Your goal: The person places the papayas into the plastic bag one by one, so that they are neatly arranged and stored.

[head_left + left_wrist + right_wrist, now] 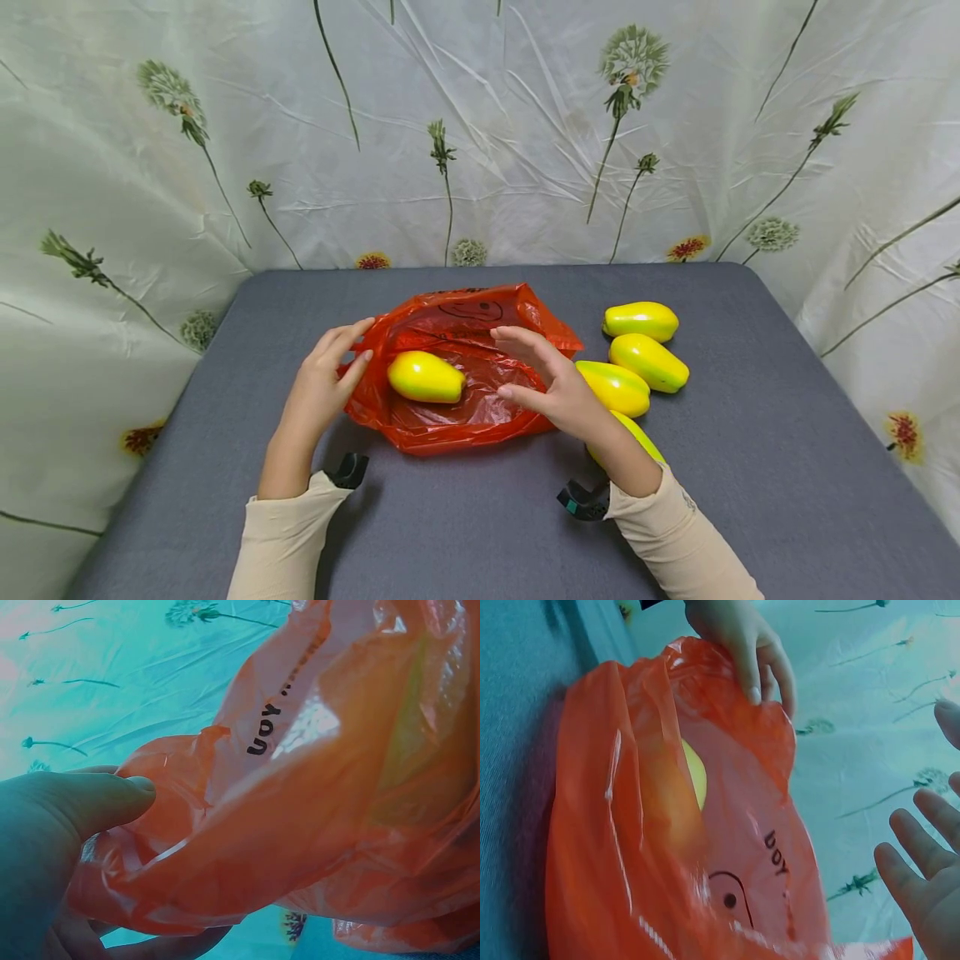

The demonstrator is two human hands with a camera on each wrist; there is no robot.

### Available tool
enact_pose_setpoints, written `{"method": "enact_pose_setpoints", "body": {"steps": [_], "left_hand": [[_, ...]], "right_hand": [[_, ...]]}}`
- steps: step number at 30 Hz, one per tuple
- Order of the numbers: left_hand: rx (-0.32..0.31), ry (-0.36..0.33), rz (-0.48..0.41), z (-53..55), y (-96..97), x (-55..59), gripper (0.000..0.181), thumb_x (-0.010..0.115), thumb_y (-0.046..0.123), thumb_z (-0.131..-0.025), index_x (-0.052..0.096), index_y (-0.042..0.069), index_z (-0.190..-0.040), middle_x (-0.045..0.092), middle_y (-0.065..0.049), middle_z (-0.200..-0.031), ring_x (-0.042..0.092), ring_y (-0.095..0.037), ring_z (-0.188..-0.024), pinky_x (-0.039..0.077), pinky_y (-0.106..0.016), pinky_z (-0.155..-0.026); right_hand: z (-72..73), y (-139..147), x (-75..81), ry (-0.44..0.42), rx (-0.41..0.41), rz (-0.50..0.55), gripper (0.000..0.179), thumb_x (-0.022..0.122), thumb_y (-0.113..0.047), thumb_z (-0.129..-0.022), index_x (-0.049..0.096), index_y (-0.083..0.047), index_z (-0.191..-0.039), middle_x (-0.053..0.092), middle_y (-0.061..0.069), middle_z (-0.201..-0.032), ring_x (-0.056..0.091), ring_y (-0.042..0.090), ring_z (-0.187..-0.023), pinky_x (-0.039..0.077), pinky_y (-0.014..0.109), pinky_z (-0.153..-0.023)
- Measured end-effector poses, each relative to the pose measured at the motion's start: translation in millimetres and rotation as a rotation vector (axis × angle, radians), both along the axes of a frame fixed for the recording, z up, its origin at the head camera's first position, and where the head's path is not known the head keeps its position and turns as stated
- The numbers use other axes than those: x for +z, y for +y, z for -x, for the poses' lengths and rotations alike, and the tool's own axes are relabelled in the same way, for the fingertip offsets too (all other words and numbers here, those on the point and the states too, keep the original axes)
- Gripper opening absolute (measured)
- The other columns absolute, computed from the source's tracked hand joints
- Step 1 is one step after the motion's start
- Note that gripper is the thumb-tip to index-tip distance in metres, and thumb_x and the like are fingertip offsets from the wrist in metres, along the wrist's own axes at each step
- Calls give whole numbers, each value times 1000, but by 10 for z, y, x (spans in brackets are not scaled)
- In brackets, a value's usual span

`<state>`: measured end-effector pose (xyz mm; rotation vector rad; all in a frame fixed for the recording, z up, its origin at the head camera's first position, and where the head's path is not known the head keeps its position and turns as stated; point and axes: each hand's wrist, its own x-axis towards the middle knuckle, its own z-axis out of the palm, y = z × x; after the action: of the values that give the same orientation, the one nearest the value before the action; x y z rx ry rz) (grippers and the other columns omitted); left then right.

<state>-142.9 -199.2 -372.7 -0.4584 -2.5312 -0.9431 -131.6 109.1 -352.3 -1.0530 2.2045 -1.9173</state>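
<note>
A red plastic bag [465,433] lies on the table with its mouth spread wide and a yellow papaya [426,377] inside, toward its left side. My left hand [322,375] holds the bag's left rim, thumb on one side of the plastic and fingers on the other; the left wrist view shows the thumb [112,801] against the film. Above the right part of the bag hovers my right hand [551,383], fingers extended and apart from the thumb, with nothing in it. In the right wrist view, the right hand's fingers [922,855] are spread beside the bag.
Several more yellow-green papayas lie right of the bag, among them one at the back [641,321] and one beside it [649,362]. The nearest is partly hidden by my right forearm. A grey cloth covers the table [750,467]; a flower-print curtain [525,125] hangs behind.
</note>
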Motion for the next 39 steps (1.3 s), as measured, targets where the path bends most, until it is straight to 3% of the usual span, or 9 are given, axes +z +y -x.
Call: {"method": "enact_pose_setpoints", "body": {"steps": [13, 22, 32, 39], "left_hand": [[-1, -4, 8, 10, 0, -12, 47, 63, 9, -84, 50, 16, -129, 51, -9, -116, 50, -24, -101, 49, -43, -75], [-3, -1, 8, 10, -2, -16, 47, 63, 8, -84, 50, 14, -128, 51, -10, -115, 50, -25, -100, 48, -45, -75], [10, -5, 8, 4, -19, -15, 47, 63, 9, -84, 50, 16, -129, 51, -9, -115, 51, -24, -99, 49, -42, -73], [9, -4, 8, 6, -21, -15, 47, 63, 10, -84, 50, 15, -129, 51, -9, -116, 50, -23, -100, 49, -42, -74]], "right_hand": [[-149, 440, -92, 20, -52, -48, 62, 61, 2, -82, 33, -7, -136, 38, 12, -135, 36, 24, -123, 28, 35, -101], [-250, 732, -236, 61, -123, -70, 66, 62, 12, -77, 34, -1, -135, 38, 21, -132, 39, 28, -120, 32, 32, -99], [-373, 1000, -409, 120, -235, -129, 67, 62, 17, -74, 35, 3, -133, 40, 23, -130, 41, 17, -119, 31, 19, -96], [-467, 1174, -550, 70, -299, -178, 63, 61, 13, -77, 36, 0, -133, 41, 22, -129, 42, 13, -118, 31, 17, -95]]}}
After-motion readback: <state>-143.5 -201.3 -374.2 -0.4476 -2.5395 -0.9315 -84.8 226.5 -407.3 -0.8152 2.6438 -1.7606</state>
